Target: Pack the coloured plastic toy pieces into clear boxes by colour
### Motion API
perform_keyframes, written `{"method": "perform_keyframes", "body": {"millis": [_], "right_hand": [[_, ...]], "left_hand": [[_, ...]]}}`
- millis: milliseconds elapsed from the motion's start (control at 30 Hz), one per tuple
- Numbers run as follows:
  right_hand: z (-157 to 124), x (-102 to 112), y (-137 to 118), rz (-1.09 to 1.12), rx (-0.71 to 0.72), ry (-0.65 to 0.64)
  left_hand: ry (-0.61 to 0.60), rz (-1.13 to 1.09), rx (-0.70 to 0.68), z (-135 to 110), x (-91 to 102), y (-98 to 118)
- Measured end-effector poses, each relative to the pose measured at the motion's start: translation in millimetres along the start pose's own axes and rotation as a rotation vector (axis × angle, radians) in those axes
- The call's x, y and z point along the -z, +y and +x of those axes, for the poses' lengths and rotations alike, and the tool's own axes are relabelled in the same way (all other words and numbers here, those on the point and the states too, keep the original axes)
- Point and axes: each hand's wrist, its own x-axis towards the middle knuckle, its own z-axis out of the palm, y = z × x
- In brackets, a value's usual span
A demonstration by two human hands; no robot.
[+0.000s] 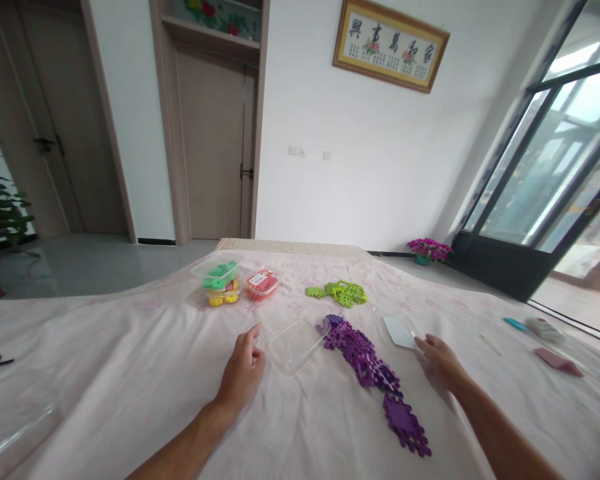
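Note:
My left hand [243,370] rests low over the cloth, index finger out and the other fingers loosely curled. It is beside the left edge of a clear plastic lid or shallow tray [294,347]; whether it touches the edge I cannot tell. A flat white card-like piece [399,332], with a clear plastic edge around it, is pinched at its right side by my right hand [437,357]. Between my hands runs an overlapping row of purple interlocking plastic pieces [357,350]. One purple piece group [405,423] lies apart, closer to me.
Beyond are bright green pieces [347,293], a box of red pieces [263,284] and stacked boxes with green and yellow pieces [222,283]. To the right lie a pink cloth-like item [557,361], a blue item [515,325] and a whitish object [545,329]. Clear plastic [20,433] sits front left.

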Motion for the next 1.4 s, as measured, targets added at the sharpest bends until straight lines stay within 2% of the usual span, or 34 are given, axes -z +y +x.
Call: {"method": "perform_keyframes", "body": {"millis": [100, 133, 200, 300, 333, 400, 500, 633, 700, 900, 1000, 1100, 1200, 1300, 1400], "right_hand": [[-7, 2, -2, 0.033, -0.103, -0.038], [-13, 6, -6, 0.020, -0.087, -0.074], [-31, 16, -16, 0.017, 0.028, -0.164], [-71, 24, -20, 0.031, 0.336, -0.430], [-86, 22, -18, 0.012, 0.420, -0.482], [-111, 13, -12, -0.067, 0.560, -0.543], [-129, -10, -9, -0.203, 0.613, -0.505], [-120, -36, -31, -0.210, 0.626, -0.398], [-110, -46, -49, -0.189, 0.637, -0.368], [-79, -80, -97, -0.121, 0.656, -0.332], [-63, -97, -118, -0.043, 0.656, -0.343], [-53, -107, -137, 0.144, 0.600, -0.374], [-51, -111, -151, 0.450, 0.472, -0.364], [-55, -112, -155, 0.652, 0.355, -0.241], [-59, -111, -151, 0.750, 0.316, -0.247]], "left_hand": [[-0.004, 0.010, -0.002, -1, 1.4, 3], [-0.006, 0.015, -0.005, -1, 1.9, 5], [-0.013, 0.031, -0.013, -3, 2.3, 6], [-0.029, 0.072, -0.038, -5, 1.2, 6], [-0.029, 0.095, -0.061, -5, 0.6, 5], [-0.023, 0.165, -0.138, -4, -0.3, 4], [-0.066, 0.304, -0.303, 2, 0.8, 4], [-0.220, 0.342, -0.411, 10, 5.1, 8], [-0.221, 0.322, -0.402, 10, 6.6, 10], [0.014, 0.498, -0.446, 3, 10.0, 23], [0.082, 0.587, -0.446, 3, 11.3, 25], [0.095, 0.607, -0.437, 5, 11.0, 23], [0.070, 0.577, -0.468, 5, 9.9, 19], [0.043, 0.541, -0.506, 4, 9.5, 19], [0.023, 0.508, -0.532, 3, 10.0, 21]]}}
